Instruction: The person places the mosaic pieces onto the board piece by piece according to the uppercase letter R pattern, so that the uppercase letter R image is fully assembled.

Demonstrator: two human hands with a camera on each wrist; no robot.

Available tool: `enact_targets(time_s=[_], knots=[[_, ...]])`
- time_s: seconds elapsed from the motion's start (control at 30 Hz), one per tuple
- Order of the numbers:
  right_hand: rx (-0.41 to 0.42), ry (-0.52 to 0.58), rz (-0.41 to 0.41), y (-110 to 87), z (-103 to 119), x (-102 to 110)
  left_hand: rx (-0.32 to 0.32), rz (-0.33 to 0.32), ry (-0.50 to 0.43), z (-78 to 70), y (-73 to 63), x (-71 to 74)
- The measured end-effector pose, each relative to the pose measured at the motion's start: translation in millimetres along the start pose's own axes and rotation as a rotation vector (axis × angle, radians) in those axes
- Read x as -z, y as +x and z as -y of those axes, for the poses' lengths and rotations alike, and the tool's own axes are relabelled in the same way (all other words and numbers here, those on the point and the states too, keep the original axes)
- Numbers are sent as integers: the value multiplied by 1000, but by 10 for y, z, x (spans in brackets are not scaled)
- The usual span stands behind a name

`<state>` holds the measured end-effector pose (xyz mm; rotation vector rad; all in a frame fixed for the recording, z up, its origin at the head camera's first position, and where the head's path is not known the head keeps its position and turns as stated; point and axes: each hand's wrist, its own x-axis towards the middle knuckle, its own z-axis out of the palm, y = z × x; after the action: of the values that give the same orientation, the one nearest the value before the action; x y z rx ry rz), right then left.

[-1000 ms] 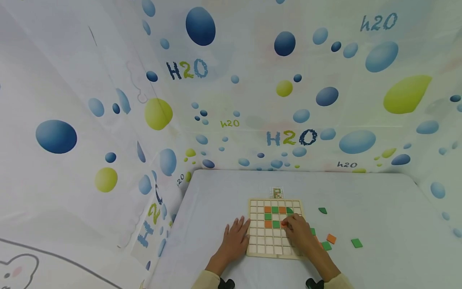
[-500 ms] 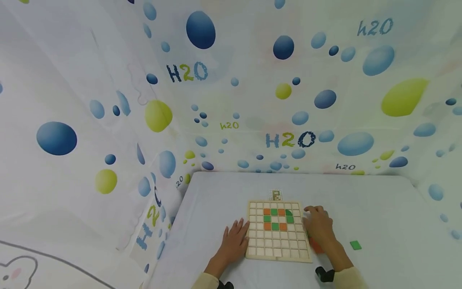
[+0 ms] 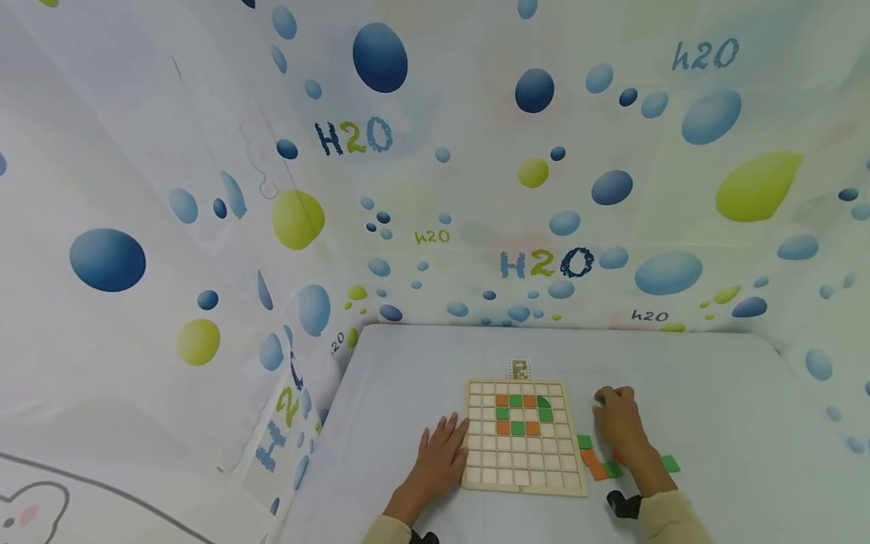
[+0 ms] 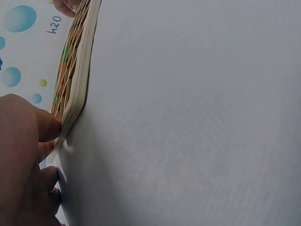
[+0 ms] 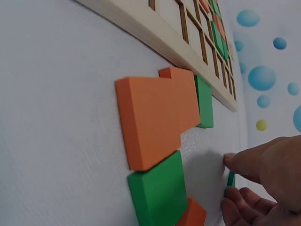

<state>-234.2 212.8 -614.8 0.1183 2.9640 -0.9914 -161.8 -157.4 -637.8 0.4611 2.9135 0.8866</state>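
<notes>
A square wooden grid board (image 3: 523, 490) lies on the table with orange and green tiles set in a ring in its upper cells. A curved green tile (image 3: 544, 402) forms the ring's upper right corner. My left hand (image 3: 440, 457) rests flat at the board's left side, fingertips right at its edge. To the right of the board, my right hand (image 3: 620, 425) reaches down to the table. In the right wrist view its thumb and finger pinch a small green tile (image 5: 231, 179), mostly hidden by the fingers.
Between board and right hand lie loose tiles: a green tile (image 3: 584, 442), an orange tile (image 3: 593, 465) and another green one (image 3: 614, 470). A further green tile (image 3: 671, 463) sits past the right wrist. A small patterned card (image 3: 519, 369) touches the board's far edge.
My right hand has left the board, where an orange tile and a green tile now sit in the ring's right part, and has moved right to the curved green tile. My left hand stays put.
</notes>
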Motion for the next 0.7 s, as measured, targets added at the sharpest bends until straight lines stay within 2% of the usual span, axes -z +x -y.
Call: enact_targets(time_s=[0.17, 0.43, 0.7], knots=[[-15, 37, -7, 56, -45, 19, 3, 6, 6, -14, 2, 9], [14, 5, -23, 98, -18, 29, 14, 22, 17, -9, 18, 22], [27, -7, -30, 100, -65, 26, 55, 60, 41, -8, 28, 26]])
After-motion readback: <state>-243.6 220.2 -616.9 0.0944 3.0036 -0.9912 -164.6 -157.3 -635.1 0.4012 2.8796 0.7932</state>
